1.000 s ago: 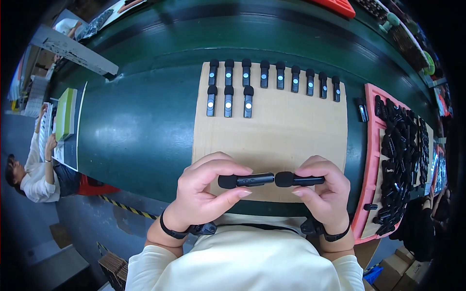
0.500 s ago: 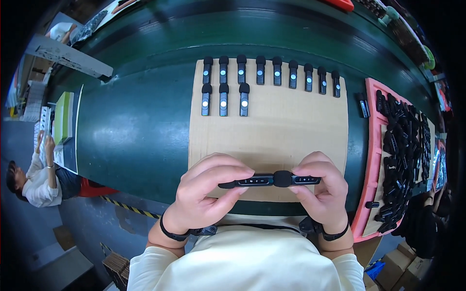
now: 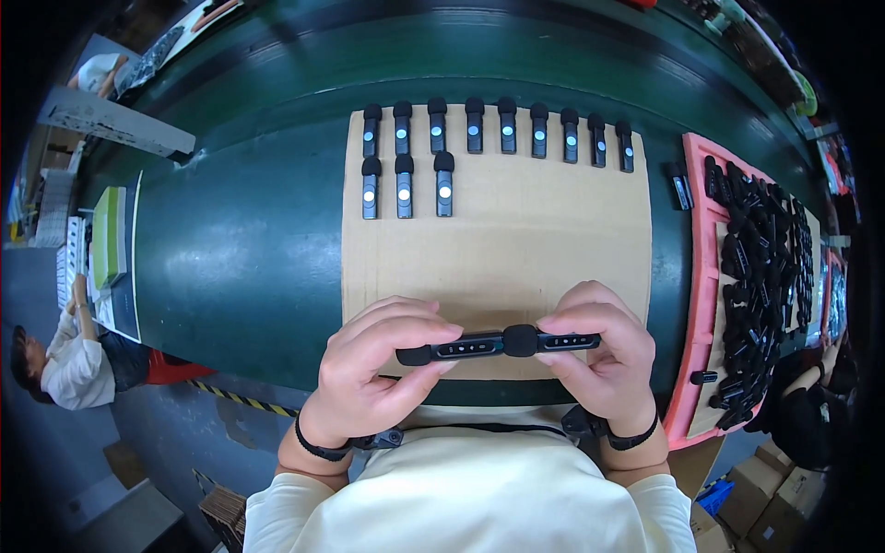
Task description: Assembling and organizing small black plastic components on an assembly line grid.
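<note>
Two slim black plastic clip-on devices (image 3: 502, 344) held end to end, long axes left-right.
Each is pinched by left hand (image 3: 373, 364) and right hand (image 3: 599, 355), fingers curled.

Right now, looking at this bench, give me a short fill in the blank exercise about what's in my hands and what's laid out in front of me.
1. Each hand, left hand and right hand, holds one small black device, and the two meet end to end in the ____.
2. On the cardboard sheet, the far row of devices counts ____ pieces.
3. The shorter near row counts ____ pieces.
4. The loose pile of black parts lies in a ____ tray on the person's right.

Missing words: middle; nine; three; pink
</note>
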A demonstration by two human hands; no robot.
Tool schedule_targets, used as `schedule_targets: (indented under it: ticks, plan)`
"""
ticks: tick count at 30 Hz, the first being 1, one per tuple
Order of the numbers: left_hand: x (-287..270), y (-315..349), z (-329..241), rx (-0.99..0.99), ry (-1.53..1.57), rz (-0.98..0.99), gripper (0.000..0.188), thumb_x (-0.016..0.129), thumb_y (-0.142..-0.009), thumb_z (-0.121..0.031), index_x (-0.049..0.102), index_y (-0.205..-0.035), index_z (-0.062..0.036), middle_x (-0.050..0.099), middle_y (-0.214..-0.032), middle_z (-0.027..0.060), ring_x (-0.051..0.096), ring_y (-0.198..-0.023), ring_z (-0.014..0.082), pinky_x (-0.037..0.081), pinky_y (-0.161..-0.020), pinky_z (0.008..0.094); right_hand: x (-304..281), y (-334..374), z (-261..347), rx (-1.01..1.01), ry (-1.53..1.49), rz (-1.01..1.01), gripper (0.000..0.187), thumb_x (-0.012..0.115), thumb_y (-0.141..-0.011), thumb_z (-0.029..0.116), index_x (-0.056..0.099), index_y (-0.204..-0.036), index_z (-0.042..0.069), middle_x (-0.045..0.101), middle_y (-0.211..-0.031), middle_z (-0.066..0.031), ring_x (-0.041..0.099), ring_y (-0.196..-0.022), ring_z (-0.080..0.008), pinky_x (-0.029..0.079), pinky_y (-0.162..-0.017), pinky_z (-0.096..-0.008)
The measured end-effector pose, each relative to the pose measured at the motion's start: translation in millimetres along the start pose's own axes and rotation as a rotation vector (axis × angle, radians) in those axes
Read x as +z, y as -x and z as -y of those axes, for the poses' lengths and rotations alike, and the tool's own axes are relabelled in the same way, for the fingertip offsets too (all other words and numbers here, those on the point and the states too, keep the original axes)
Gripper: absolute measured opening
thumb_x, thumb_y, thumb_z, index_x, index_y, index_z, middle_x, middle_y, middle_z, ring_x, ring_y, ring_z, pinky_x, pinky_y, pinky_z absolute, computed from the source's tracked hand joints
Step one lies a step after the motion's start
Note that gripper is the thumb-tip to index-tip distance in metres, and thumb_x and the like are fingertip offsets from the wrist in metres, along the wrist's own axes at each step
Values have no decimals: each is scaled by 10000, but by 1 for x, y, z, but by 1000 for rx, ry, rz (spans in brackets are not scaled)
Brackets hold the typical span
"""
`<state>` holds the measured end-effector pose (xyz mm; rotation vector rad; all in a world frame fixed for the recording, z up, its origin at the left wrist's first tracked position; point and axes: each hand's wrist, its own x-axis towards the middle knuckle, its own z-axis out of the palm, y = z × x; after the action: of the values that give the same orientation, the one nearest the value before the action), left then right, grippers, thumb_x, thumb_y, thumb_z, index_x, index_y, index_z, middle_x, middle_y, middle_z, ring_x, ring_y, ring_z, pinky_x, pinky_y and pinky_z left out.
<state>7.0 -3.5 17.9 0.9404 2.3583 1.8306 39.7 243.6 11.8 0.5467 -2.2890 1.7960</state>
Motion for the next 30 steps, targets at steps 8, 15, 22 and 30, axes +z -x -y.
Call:
schedule_targets:
  ticks: [8,15,22,30]
  plan:
    - [2,0,-1,-6,3,-12,237,754,-739,17,679,-963,34,703,-925,148,673,-958,320,516,-888,413,-1,1,0,-18,6,-4,324,772,-727,-49,685,-1034,9,642,-889,-100,612,-749,-197,481,-635,-276]
    - [3,-1,-1,25,17,-41,229,756,-745,6,685,-961,35,703,-926,140,673,-924,298,511,-926,440,-1,0,2,-15,-10,6,320,767,-729,-54,682,-1031,6,628,-924,-107,612,-796,-201,486,-674,-277]
    - [6,-6,-3,44,-54,-21,220,741,-737,26,685,-949,32,690,-939,127,650,-908,252,496,-956,463,0,6,1,76,-184,-85,310,754,-739,-69,679,-1030,5,617,-971,-120,609,-837,-208,492,-715,-283]
    - [13,-9,1,37,49,-12,236,725,-739,38,674,-969,16,688,-946,123,648,-926,249,489,-964,466,7,-10,9,13,-28,95,339,737,-744,-90,639,-1054,8,612,-978,-121,611,-865,-211,495,-722,-298]
